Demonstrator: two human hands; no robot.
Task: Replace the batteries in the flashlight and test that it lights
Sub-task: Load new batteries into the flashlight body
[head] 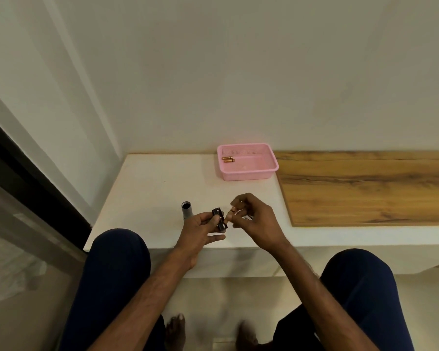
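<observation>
My left hand (200, 231) grips a black battery holder (219, 219) above the near part of the white ledge. My right hand (254, 219) pinches a small copper-coloured battery (232, 211) right beside the holder's upper end. The grey flashlight body (187, 211) lies on the ledge just left of my left hand, its open dark end facing away from me. Two copper batteries (228, 159) lie in the left end of the pink basket (264, 171) at the back. Something small and dark pokes out behind my right hand's fingers; I cannot tell what it is.
The white ledge (147, 198) ends at a wall behind and on the left. A wooden board (365, 188) covers the ledge's right part. My knees in dark trousers sit below the front edge, my feet on the floor between them.
</observation>
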